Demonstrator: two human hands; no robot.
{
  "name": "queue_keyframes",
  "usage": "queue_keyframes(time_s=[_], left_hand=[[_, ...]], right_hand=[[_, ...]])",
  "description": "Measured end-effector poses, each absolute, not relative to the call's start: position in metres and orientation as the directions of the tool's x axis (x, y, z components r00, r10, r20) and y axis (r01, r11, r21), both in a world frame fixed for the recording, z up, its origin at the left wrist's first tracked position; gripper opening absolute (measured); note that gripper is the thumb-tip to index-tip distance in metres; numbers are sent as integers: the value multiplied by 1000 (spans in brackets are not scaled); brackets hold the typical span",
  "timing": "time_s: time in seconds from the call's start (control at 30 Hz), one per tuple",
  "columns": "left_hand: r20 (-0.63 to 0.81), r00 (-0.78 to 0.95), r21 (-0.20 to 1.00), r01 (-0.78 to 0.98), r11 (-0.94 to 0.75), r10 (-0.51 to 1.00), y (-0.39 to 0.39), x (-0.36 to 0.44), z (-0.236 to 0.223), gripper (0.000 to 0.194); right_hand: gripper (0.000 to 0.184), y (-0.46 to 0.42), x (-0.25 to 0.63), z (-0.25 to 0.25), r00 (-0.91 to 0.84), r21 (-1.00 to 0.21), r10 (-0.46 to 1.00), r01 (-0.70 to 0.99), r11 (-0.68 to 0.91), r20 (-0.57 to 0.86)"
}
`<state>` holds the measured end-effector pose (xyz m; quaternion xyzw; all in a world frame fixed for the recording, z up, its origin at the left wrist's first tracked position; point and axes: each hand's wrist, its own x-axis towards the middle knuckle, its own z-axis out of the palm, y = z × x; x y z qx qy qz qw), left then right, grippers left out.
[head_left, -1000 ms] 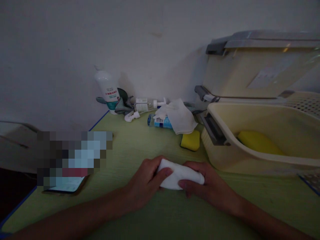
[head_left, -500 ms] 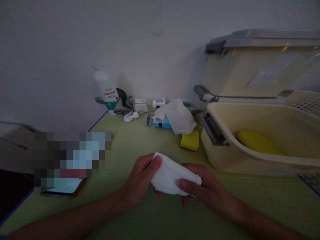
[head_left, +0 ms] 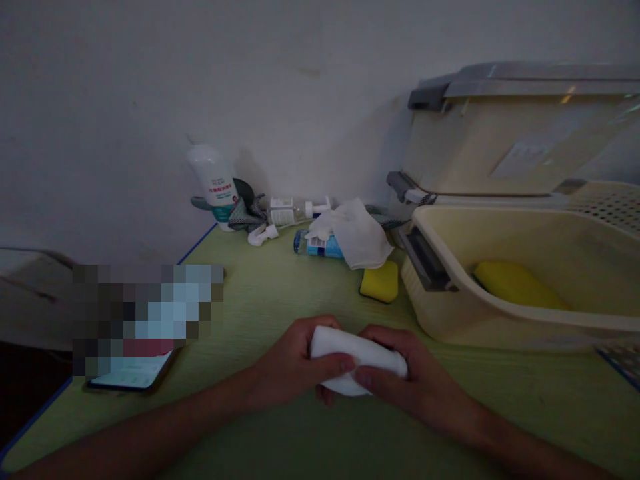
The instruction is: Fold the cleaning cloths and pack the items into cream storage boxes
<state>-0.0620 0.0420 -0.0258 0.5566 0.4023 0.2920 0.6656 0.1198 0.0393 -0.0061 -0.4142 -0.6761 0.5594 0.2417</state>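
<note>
Between both hands, above the front of the table, is a white cloth point(head_left: 357, 348) folded into a compact bundle. My left hand point(head_left: 305, 363) grips its left end, thumb laid across the front. My right hand point(head_left: 400, 363) closes on the right end, and the two thumb tips nearly meet. Some fingers are hidden behind the cloth. Just beyond the hands lies a yellow sponge point(head_left: 380, 281) with a dark underside.
A cream basket point(head_left: 420, 313) holding another yellow sponge point(head_left: 517, 283) stands at right, before a lidded box point(head_left: 490, 140). Along the wall are a white bottle point(head_left: 213, 180), a clear pump bottle point(head_left: 285, 210), a blue-labelled bottle point(head_left: 323, 247) under white gloves point(head_left: 357, 233). A phone point(head_left: 130, 373) lies left.
My left hand has moved inward along the cloth, its thumb now near my right thumb. The cloth has gone from a spread flap to a smaller, tighter bundle.
</note>
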Motion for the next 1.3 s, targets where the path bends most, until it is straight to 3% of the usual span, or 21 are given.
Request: queue_keyframes(time_s=[0.2,0.43,0.8,0.93,1.3], left_hand=[[-223,531,974,87,209,818,41,-62,-25,29],[-239,542,960,5,281,806,39,-61,-22,47],[-210,526,964,-27,263,824,42,-61,-29,46],[-220,579,951,-53,305,785,49,-62,-27,49],[-277,648,957,118,267,709,54,-70,-20,38]], right_hand=[[33,39,122,-8,-547,-920,828,376,114,-121],[44,39,123,-10,-577,-927,814,335,170,-59],[37,43,121,-12,-620,-985,767,138,-102,-166],[32,47,121,-9,-599,-975,770,149,-162,-219],[22,48,122,-7,-540,-961,799,223,-165,-263]])
